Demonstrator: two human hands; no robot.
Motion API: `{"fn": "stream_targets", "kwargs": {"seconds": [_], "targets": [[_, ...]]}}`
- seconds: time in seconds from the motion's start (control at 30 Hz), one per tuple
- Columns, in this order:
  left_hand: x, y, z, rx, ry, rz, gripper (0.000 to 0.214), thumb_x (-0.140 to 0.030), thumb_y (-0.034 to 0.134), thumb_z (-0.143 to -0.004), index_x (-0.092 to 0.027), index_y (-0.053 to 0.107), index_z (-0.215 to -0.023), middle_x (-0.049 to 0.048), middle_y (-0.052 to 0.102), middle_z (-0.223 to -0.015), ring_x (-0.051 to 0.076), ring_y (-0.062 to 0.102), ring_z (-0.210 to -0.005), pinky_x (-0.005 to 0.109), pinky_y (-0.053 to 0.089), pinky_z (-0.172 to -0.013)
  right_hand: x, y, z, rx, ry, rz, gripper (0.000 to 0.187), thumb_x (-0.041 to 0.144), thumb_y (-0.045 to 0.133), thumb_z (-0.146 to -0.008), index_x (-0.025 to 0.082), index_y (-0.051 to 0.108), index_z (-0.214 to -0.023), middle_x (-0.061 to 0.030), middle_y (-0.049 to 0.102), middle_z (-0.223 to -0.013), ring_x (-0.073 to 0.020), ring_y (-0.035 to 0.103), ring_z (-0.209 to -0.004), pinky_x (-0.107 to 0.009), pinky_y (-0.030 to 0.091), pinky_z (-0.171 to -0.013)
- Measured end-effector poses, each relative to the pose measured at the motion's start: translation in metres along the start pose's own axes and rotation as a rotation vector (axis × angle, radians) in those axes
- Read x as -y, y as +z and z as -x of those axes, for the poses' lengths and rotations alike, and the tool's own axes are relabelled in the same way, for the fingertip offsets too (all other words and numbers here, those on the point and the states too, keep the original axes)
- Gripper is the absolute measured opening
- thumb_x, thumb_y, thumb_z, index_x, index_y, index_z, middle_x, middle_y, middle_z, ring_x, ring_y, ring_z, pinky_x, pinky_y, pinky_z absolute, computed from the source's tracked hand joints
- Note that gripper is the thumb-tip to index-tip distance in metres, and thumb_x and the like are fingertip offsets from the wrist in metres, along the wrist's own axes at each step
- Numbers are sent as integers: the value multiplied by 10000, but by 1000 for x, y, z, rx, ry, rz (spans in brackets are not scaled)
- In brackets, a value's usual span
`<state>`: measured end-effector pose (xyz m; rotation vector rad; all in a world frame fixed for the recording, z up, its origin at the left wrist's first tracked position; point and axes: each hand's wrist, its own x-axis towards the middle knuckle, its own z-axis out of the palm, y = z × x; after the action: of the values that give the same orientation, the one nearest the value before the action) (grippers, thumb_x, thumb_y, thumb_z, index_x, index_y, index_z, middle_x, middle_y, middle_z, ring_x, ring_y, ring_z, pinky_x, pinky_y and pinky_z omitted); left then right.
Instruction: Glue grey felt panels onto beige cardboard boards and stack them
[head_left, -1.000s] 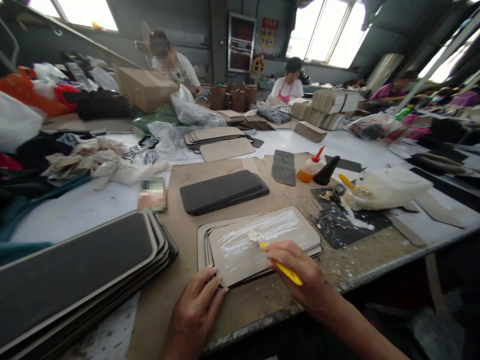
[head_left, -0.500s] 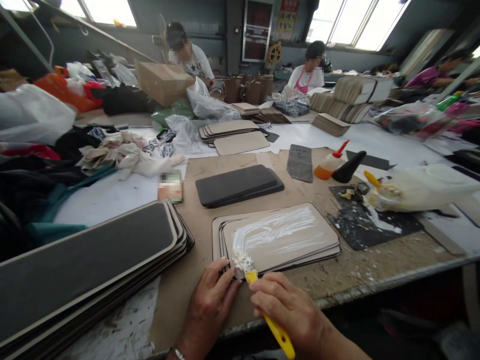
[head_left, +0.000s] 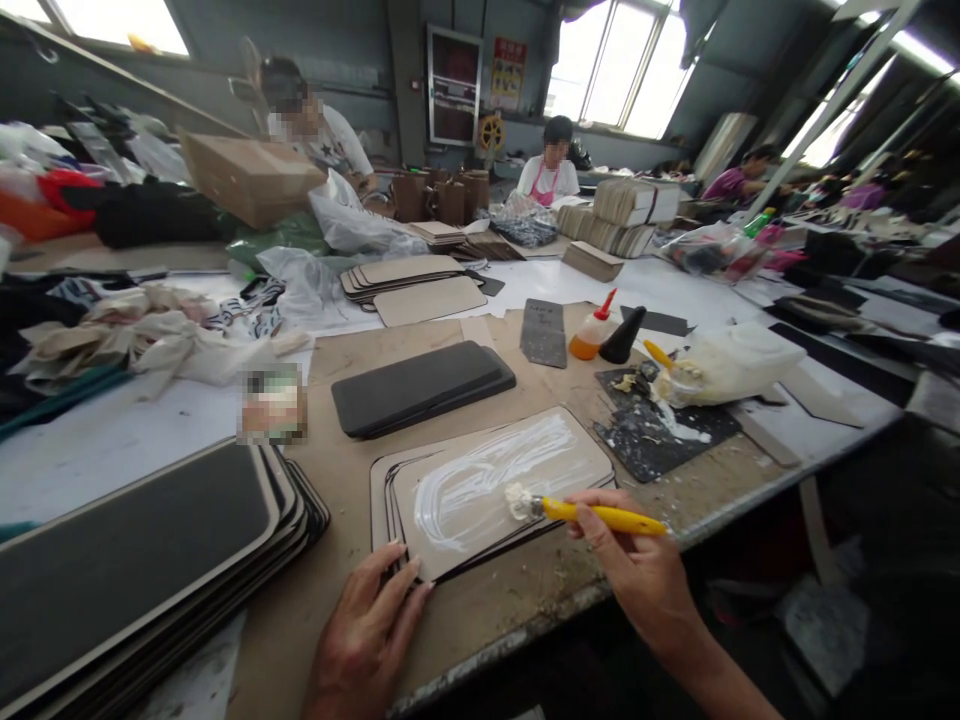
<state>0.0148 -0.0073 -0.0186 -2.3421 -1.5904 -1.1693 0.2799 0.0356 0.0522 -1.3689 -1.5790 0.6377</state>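
My right hand (head_left: 626, 540) is closed around the yellow handle of a glue brush (head_left: 585, 513). Its bristles, clotted with white glue, are at the near edge of a beige rounded panel (head_left: 465, 480). White glue streaks run in a curved band across the left and far parts of this panel, which tops a small, slightly fanned stack. My left hand (head_left: 371, 610) rests with fingers stretched out, the fingertips touching the stack's near left corner. Behind the stack lie dark grey rounded panels (head_left: 420, 385).
A larger stack of long dark panels (head_left: 150, 550) stands at left. To the right are a glue-smeared black board (head_left: 652, 440), a white plastic container (head_left: 735, 365), a red-tipped bottle (head_left: 592, 330) and a black cone (head_left: 622, 335). Other people sit across the table.
The brush has moved right from the panel's left corner to its near edge, its handle now pointing right. My left hand stays at the corner. The camera view has turned right.
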Motion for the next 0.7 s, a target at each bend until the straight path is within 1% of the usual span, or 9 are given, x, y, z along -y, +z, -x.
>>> {"fn": "stream_targets", "kwargs": {"seconds": [0.07,0.13,0.27,0.33,0.4,0.47,0.57,0.63,0.7], "targets": [[2,1,2,-9,-11,8,185,-244,523,-860,-172,599,-1013,103,563,-1050,208,587,-954,323,542,-818,0,5,-5,26,46,-100,219,360,517,-857,160,605,-864,-51,635,-742,-149,628,-606,-242,544,-569],[3,2,3,-24,-7,9,182,-253,510,-867,-174,605,-1001,103,567,-1043,210,591,-942,325,544,-806,-9,2,-16,-17,73,-107,257,404,538,-836,155,601,-846,-60,636,-760,-160,631,-611,-267,546,-584],[5,2,0,-40,49,-11,171,-252,510,-866,-161,613,-967,103,575,-1015,204,606,-905,304,553,-768,-40,-27,-41,-195,112,11,335,485,562,-788,158,588,-856,-51,629,-716,-184,634,-619,-310,540,-613],[5,2,-2,-29,53,-24,176,-256,501,-871,-157,611,-965,105,574,-1013,202,608,-900,304,553,-767,-51,-41,-46,-242,126,71,348,498,562,-779,162,584,-867,-50,631,-724,-188,638,-629,-316,536,-625],[5,2,-4,-29,59,-36,182,-262,488,-878,-160,611,-964,103,575,-1005,200,611,-889,307,554,-765,-56,-50,-45,-256,121,124,342,495,551,-787,166,585,-875,-56,638,-770,-189,643,-654,-315,532,-640],[4,2,-5,-41,74,-45,182,-264,480,-882,-163,614,-953,99,578,-988,195,616,-871,300,555,-752,-56,-54,-42,-252,104,173,331,487,530,-804,171,589,-883,-58,642,-806,-187,644,-673,-313,529,-646],[3,1,-7,-43,85,-59,186,-266,476,-884,-158,617,-939,101,584,-981,192,623,-863,288,558,-742,-55,-54,-42,-243,49,258,311,468,507,-827,176,595,-889,-56,647,-829,-183,639,-681,-318,523,-661],[3,-1,-6,-36,86,-67,194,-273,468,-887,-158,616,-939,102,589,-980,191,629,-857,285,561,-738,-54,-52,-49,-235,-29,314,294,449,495,-843,178,601,-882,-61,649,-847,-189,638,-719,-329,518,-698],[6,-1,-3,-18,87,-71,200,-279,467,-887,-161,614,-955,103,594,-990,192,631,-862,285,563,-740,-52,-48,-59,-220,-140,358,273,422,485,-857,179,607,-882,-70,652,-862,-200,633,-785,-343,510,-752]]}}
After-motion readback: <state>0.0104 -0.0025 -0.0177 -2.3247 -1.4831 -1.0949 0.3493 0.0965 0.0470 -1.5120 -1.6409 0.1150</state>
